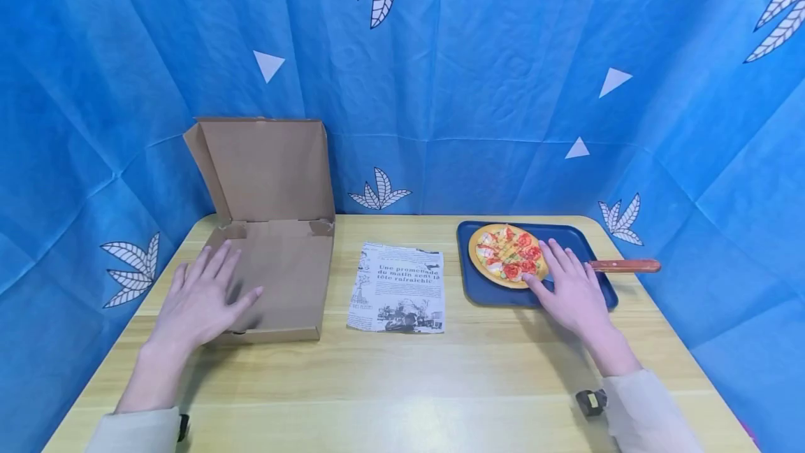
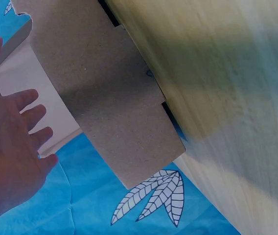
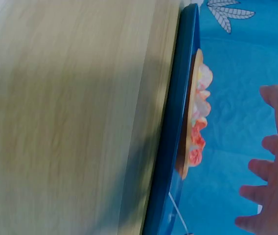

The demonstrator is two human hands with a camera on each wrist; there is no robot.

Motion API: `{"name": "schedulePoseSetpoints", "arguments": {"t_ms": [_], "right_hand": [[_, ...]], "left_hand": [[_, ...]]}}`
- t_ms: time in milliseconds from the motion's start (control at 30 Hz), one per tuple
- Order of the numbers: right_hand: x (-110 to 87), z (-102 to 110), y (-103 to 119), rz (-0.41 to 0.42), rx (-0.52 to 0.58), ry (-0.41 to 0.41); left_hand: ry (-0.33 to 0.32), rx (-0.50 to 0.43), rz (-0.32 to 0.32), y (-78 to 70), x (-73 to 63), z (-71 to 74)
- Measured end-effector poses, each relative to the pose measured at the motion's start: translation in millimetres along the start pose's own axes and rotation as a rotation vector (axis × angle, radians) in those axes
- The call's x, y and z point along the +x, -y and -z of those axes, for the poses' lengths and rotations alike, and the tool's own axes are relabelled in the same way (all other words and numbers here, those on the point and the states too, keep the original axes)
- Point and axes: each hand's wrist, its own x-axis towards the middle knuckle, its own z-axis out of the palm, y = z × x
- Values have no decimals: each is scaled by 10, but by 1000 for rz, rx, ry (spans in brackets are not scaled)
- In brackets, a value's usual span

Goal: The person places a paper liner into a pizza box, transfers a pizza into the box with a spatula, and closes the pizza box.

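An unfolded cardboard pizza box (image 1: 279,271) stands on the left with its lid (image 1: 267,170) raised. My left hand (image 1: 201,296) is spread over the left part of the box, holding nothing; in the left wrist view its fingers (image 2: 34,117) are apart from the cardboard. On the right lies a dark blue tray (image 1: 478,292) carrying a small pizza (image 1: 503,254) with red and white toppings. Over the tray's right part hovers my right hand (image 1: 569,292), fingers spread and holding nothing. A wooden handle (image 1: 625,266) sticks out past the tray's right edge; its other end is hidden behind my hand.
Between box and tray, a sheet of newspaper-print paper (image 1: 396,292) lies flat on the wooden table (image 1: 402,383). A blue curtain (image 1: 490,75) with leaf patterns surrounds the back and sides. By the right sleeve is a small black wrist device (image 1: 591,403).
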Motion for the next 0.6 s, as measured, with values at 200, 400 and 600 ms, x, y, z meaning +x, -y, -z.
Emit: {"name": "schedulePoseSetpoints", "arguments": {"t_ms": [200,400,600], "right_hand": [[30,-24,161,22,34,-45],[48,-66,351,28,71,-60],[88,-143,517,60,82,-50]], "left_hand": [[-58,11,-28,19,8,0],[-83,19,-40,45,10,21],[-113,19,-49,68,-5,25]]}}
